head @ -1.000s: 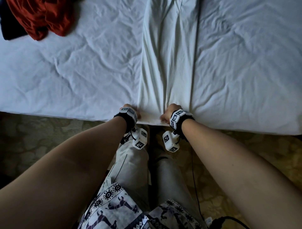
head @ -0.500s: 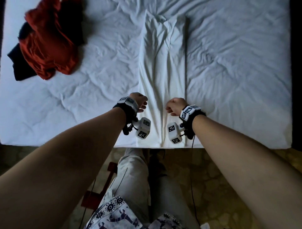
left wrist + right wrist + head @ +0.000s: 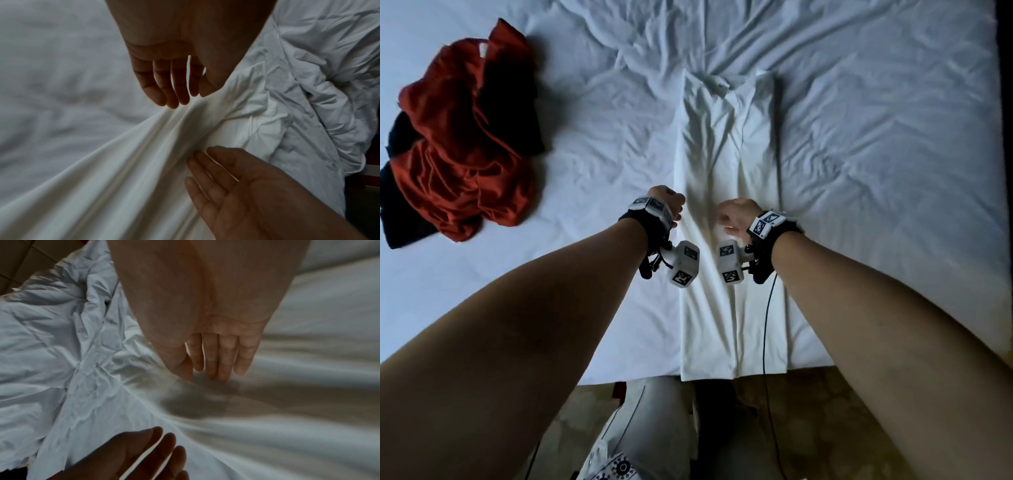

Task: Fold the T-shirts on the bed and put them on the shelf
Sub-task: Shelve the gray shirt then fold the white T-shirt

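Hands moved up from hem: left hand (image 3: 669, 202) and right hand (image 3: 736, 214), fingers straight, empty, over white T-shirt (image 3: 726, 164); smoothing likely.

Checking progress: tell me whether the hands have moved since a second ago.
Yes. Both the left hand and right hand have moved up the white shirt, away from its hem at the bed edge, toward the collar.
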A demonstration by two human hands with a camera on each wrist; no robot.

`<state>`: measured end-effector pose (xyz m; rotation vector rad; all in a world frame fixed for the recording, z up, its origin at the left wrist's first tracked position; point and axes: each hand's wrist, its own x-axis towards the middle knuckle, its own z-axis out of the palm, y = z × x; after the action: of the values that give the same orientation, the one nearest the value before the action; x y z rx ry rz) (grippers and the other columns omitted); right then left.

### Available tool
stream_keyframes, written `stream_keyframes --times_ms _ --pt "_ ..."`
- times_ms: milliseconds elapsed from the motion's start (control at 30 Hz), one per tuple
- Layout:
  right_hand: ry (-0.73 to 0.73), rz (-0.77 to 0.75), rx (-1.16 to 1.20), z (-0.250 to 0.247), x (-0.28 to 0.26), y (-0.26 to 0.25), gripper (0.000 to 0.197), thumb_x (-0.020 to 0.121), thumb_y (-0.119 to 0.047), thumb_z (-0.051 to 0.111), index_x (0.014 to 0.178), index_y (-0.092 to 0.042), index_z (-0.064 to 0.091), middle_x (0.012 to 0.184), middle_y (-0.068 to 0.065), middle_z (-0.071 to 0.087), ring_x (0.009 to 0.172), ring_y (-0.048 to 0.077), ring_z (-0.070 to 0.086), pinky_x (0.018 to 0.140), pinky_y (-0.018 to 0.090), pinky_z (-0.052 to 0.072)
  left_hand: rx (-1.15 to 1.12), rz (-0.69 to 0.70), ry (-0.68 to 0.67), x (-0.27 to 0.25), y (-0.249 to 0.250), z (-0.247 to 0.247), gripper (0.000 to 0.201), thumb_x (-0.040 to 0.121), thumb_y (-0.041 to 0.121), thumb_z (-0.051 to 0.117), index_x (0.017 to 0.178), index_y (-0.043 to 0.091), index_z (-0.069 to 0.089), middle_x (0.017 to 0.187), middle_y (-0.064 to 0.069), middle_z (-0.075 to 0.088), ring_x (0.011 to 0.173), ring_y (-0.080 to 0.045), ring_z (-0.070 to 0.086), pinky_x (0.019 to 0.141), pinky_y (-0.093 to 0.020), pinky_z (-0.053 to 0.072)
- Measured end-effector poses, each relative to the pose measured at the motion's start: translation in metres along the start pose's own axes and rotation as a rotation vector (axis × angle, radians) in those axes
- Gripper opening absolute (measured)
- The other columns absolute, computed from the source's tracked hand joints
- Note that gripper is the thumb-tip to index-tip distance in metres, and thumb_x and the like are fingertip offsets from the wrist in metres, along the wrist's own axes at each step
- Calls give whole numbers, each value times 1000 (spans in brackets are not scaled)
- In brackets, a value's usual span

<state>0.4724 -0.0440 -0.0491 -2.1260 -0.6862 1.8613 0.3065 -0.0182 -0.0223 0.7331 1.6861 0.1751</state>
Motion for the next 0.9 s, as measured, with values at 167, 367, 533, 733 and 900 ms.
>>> stream_keyframes --times_ms 167,367,533,733,900 --pt "-48 20 -225 17 24 -6 21 82 -26 70 66 -15 59 62 8 54 47 20 46 46 28 36 -3 -36 -5 27 -4 -5 4 93 12 51 92 8 53 73 -5 56 59 -15 55 55 -25 47" --pt "230 -71 -352 7 25 -2 24 72 -34 55 78 -12 60 69 8 65 67 31 64 63 36 54 5 -43 -25 40 -7 -5 18 95 22 54 81 11 55 70 -5 58 62 -18 57 56 -24 46" --pt "126 -38 -205 1 24 4 13 73 -24 72 75 -21 59 73 5 65 70 28 64 64 37 53 79 -29 28 46 -11 -1 19 91 24 56 74 15 54 81 -14 68 71 -25 65 73 -40 58" --pt "91 28 161 2 46 -15 9 77 -27 67 75 -19 64 73 1 62 75 23 59 71 36 53 130 -25 66 56 -1 0 17 88 24 56 75 14 57 90 -17 72 81 -29 70 81 -47 58" --pt "159 -44 24 -9 48 -31 10 70 -14 73 64 -18 66 81 12 72 79 31 68 78 44 57 193 -64 113 63 12 3 17 78 29 59 87 14 59 93 -14 70 91 -32 69 82 -41 58"
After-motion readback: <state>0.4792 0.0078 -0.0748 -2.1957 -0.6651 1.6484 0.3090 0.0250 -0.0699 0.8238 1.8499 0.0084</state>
